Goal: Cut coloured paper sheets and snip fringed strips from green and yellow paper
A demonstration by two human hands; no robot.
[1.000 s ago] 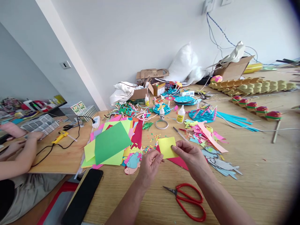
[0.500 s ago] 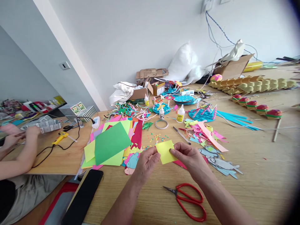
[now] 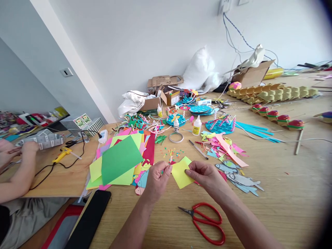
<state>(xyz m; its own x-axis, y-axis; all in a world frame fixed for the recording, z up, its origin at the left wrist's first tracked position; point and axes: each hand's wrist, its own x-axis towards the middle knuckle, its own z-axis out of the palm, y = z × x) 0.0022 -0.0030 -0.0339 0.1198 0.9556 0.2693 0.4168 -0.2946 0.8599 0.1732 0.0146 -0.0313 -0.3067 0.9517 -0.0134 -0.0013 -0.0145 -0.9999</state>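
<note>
Between my hands is a small square of yellow paper [image 3: 182, 175], tilted, with a yellow-green edge of paper [image 3: 186, 159] showing behind its top. My left hand [image 3: 157, 178] pinches the left corner between thumb and bent fingers. On the other side, the thumb of my right hand [image 3: 206, 175] presses on the paper's face, its fingers curled behind. Red-handled scissors [image 3: 203, 221] lie on the table below the paper. Partly hidden by my right hand is a piece of red paper [image 3: 222, 175].
Stacked coloured sheets with a green sheet [image 3: 121, 159] on top lie left, beside a black phone [image 3: 89, 219]. Paper fish [image 3: 242, 180], paper scraps [image 3: 228, 145], a pen [image 3: 198, 149] and a glue bottle [image 3: 197, 126] lie beyond. At far left, a co-worker's hands [image 3: 28, 148] hold grey pieces.
The yellow paper has turned a little, and a yellow-green edge now shows behind it. My left fingers have curled tighter at its corner. The view has shifted slightly.
</note>
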